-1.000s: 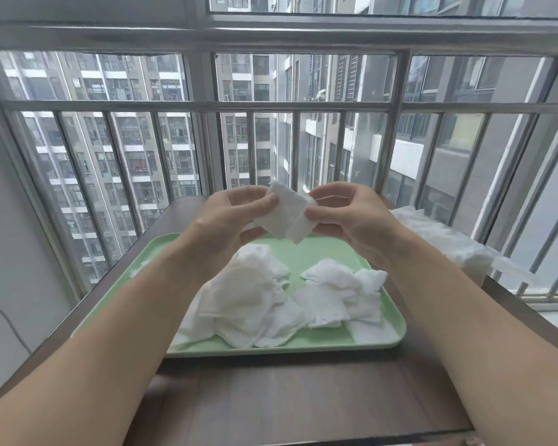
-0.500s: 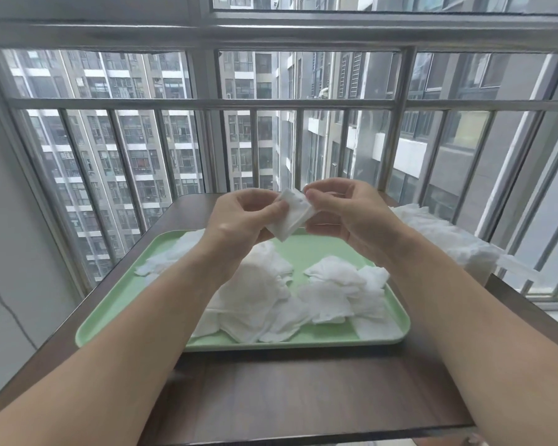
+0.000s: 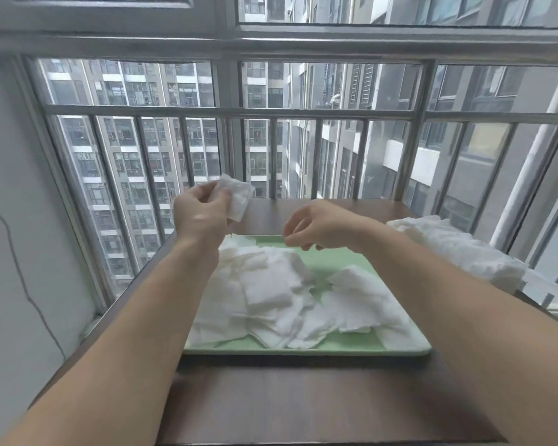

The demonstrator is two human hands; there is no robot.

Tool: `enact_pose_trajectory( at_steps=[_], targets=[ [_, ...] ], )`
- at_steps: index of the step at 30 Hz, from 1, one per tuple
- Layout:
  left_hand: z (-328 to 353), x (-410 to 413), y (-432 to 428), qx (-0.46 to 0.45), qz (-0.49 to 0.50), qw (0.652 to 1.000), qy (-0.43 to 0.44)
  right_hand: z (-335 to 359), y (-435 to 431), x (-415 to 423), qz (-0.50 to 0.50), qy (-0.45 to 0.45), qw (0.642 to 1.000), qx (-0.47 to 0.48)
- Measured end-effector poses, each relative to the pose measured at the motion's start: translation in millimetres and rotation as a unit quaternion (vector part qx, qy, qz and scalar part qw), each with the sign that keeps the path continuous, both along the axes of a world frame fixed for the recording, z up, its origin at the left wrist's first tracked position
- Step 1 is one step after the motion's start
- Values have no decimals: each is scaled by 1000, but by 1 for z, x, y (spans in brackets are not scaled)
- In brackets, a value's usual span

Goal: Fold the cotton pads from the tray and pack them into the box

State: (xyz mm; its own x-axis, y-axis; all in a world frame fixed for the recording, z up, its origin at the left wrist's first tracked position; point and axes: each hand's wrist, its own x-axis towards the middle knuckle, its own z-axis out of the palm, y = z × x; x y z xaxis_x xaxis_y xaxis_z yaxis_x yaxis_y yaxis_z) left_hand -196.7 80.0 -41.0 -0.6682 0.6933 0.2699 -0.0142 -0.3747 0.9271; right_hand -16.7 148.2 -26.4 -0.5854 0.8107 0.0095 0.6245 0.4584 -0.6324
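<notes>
Left hand (image 3: 200, 217) pinches a folded cotton pad (image 3: 237, 196), right hand (image 3: 319, 226) loosely curled, empty; many pads (image 3: 271, 291) lie unfolded on the tray (image 3: 335, 350).

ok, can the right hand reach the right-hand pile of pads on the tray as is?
Probably yes: the right hand hovers empty above the tray, nothing between it and that pile.

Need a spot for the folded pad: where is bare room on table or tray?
Freest: bare table between the tray's near rim and the table's near edge. Also green tray floor at its far side, between the pad piles. Crowded: the tray's near half and the white heap on the table's right.
</notes>
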Motion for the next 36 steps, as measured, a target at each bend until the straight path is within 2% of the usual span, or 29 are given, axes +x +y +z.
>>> enact_pose_trajectory(
  at_steps=[5,16,22,30,33,36],
  targets=[
    [-1,-1,-1,2,-16,999,-33,-1,-9,-10,20,-65,998,-1],
    [-1,12,-4,-7,-36,999,-9,-11,-15,5,59,-53,996,-45],
    [-4,14,-3,-30,-42,999,9,-7,-9,33,57,77,992,-82],
    [-8,21,-2,-59,-70,996,1,-8,-10,40,35,287,944,-158],
    [-10,24,-1,-72,-62,995,10,-13,-9,39,27,311,934,-174],
    [-11,23,-1,-74,-59,995,24,-20,-9,39,35,262,949,-170]
  ],
)
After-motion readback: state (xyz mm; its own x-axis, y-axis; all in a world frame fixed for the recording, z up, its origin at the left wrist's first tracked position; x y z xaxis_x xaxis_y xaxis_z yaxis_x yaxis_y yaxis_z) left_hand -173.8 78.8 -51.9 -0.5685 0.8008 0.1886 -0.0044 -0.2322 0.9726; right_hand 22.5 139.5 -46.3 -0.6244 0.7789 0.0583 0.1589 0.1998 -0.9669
